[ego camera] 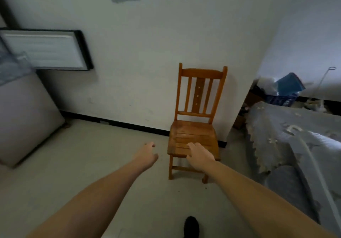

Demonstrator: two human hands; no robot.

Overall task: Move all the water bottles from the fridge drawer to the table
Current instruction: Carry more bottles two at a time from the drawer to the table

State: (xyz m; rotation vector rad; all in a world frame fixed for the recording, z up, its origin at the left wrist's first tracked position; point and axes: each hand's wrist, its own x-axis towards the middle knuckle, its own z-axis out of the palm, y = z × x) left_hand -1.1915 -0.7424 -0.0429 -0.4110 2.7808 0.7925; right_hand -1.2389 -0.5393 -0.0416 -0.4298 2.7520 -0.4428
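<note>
Left hand point(146, 153) and right hand point(200, 154) reach forward, both empty, fingers loosely curled, likely mid-walk between fridge and table. Ahead stands a wooden chair point(195, 121) against the wall. The fridge point(24, 116) sits far left, its door point(46, 50) open. A cloth-covered table point(295, 145) lies right. No water bottles are visible.

2 empty hands point(146, 154) point(200, 154), wooden chair point(193, 134), open fridge point(27, 108)
</note>
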